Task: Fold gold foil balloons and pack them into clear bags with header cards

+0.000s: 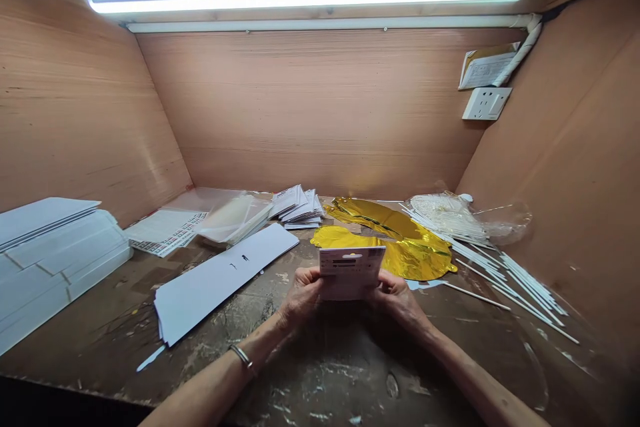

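Observation:
A printed cardboard header card (351, 275) with a hang slot near its top edge is held up over the front of the table. My left hand (304, 293) grips its left edge between thumb and fingers. On the opposite edge, my right hand (395, 295) pinches it the same way. Whether this is one card or several together, I cannot tell. Just behind it lie shiny gold foil balloons (425, 257), flat on the table. A bundle of white sticks (530, 287) spreads out to the right of them.
Long white card strips (225, 280) lie left of my hands. Behind them are clear plastic bags (235, 217), printed sheets (165, 230) and a pile of small cards (300, 207). Stacked white card (60, 267) stands far left. Wooden walls (320, 107) enclose the table; a socket (486, 103) is at right.

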Demonstrator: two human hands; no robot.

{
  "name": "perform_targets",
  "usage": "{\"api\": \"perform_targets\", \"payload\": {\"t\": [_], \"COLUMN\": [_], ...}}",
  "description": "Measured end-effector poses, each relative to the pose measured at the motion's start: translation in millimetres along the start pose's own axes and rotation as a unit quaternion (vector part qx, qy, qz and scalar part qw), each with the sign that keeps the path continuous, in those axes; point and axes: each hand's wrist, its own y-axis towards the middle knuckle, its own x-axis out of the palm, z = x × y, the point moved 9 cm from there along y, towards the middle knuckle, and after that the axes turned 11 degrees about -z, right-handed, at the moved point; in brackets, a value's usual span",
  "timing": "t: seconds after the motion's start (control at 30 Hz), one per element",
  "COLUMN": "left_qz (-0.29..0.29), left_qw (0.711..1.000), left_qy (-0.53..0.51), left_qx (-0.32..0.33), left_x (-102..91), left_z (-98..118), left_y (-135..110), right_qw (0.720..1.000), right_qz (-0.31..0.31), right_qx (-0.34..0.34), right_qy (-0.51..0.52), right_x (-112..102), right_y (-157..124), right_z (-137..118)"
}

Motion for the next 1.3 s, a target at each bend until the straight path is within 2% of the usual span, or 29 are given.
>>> {"api": "perform_targets", "payload": {"t": [0.1,0.3,0.37,0.43,0.5,0.57,0.6,0.63,0.67,0.73,0.77,0.83,0.93,1.0,1.07,1.2,1.3], "left_qz": [0.015,0.027,0.047,0.090,0.134,0.159,0.157,0.143,0.112,0.005,-0.055,-0.148,-0.199,-0.212,-0.227,-0.272,-0.288], "left_qw": [1.000,0.999,0.998,0.994,0.978,0.935,0.904,0.875,0.851,0.807,0.785,0.740,0.686,0.658,0.634,0.604,0.579], "left_qy": [0.014,-0.020,-0.028,-0.010,0.082,0.251,0.346,0.431,0.499,0.590,0.617,0.655,0.699,0.722,0.738,0.748,0.762], "left_qx": [-0.004,-0.034,-0.044,-0.067,-0.135,-0.195,-0.194,-0.167,-0.120,-0.022,0.012,0.034,0.030,0.037,0.047,0.043,0.034], "left_x": [-2.5,-2.7,-5.4,-12.2,-20.1,-26.9,-26.6,-21.5,-11.0,20.3,35.7,56.6,66.9,70.1,73.5,81.3,87.7], "left_z": [-5.1,-23.3,-26.9,-30.0,-33.1,-25.8,-16.3,-5.3,4.4,10.5,6.3,-10.5,-30.8,-34.7,-33.1,-30.0,-29.8], "left_y": [0.2,1.2,7.6,15.1,18.5,16.4,15.6,15.7,16.2,14.8,12.7,8.8,8.9,10.8,12.5,14.3,15.2], "right_qw": [0.998,0.998,0.998,0.997,0.993,0.982,0.969,0.950,0.926,0.892,0.886,0.884,0.865,0.843,0.841,0.907,0.944], "right_qz": [-0.006,-0.011,-0.006,0.010,0.030,0.065,0.085,0.113,0.124,0.111,0.089,0.057,0.043,0.043,0.046,0.053,0.017], "right_qx": [0.007,-0.002,0.023,0.075,0.112,0.112,0.102,0.104,0.120,0.173,0.200,0.205,0.147,0.100,0.066,0.023,0.003], "right_qy": [0.057,0.068,0.063,0.035,-0.032,-0.141,-0.209,-0.273,-0.335,-0.402,-0.410,-0.417,-0.477,-0.527,-0.535,-0.417,-0.330], "right_x": [0.8,7.3,10.7,6.0,-13.8,-52.1,-75.6,-101.8,-125.9,-165.3,-177.8,-187.4,-171.4,-149.8,-128.4,-92.3,-62.8], "right_y": [0.4,3.6,6.3,9.2,8.2,-2.2,-11.9,-25.0,-38.9,-66.0,-77.7,-95.3,-108.4,-110.5,-107.8,-90.5,-75.2], "right_z": [2.9,8.6,8.9,12.3,13.6,9.2,6.0,5.4,9.2,28.7,42.2,59.4,58.0,43.9,25.5,-18.5,-46.2]}}
